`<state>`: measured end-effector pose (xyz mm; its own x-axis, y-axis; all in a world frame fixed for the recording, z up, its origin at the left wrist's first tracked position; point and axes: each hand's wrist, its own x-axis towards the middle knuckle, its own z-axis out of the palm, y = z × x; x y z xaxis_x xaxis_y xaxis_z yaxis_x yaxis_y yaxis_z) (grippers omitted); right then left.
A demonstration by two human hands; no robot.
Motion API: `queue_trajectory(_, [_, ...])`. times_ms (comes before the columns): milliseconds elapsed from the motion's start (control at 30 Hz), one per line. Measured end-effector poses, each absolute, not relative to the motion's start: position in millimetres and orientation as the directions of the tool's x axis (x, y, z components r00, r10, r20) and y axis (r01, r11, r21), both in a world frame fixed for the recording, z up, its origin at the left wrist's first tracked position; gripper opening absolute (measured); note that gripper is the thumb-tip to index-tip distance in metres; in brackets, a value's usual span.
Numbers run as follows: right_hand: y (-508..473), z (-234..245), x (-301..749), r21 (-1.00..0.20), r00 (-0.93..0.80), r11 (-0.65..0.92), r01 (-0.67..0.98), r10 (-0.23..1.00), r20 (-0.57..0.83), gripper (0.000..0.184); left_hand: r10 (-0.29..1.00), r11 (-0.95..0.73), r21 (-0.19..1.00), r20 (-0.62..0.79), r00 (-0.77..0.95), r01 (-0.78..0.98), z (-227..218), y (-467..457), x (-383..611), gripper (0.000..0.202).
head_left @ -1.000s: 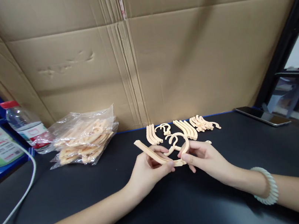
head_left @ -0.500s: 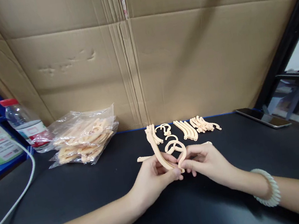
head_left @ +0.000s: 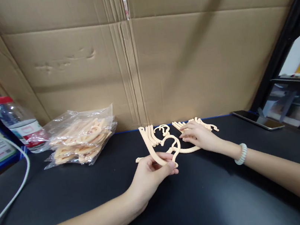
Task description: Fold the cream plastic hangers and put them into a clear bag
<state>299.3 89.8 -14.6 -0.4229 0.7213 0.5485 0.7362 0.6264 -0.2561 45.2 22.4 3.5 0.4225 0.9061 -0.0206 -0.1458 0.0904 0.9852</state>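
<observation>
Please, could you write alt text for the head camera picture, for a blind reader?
The left hand grips a peach plastic hanger piece with a hook above a black table, while the right hand rests on loose peach plastic parts near a cardboard wall. A clear bag of such parts lies at left.

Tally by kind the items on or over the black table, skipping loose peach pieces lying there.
Water bottle: 1
Clear bag of pieces: 1
Phone: 1
White cable: 1
Bracelet: 1
Hanger piece in left hand: 1
Total: 6
</observation>
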Motion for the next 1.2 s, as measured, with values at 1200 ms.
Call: queue_trajectory(1200, [6.4,-6.5,240.7,-0.927,-0.217,-0.006,-0.374,0.973,0.082,0.015,0.838,0.034,0.982,0.073,0.541,-0.184,-2.7,32.0,41.3,0.018])
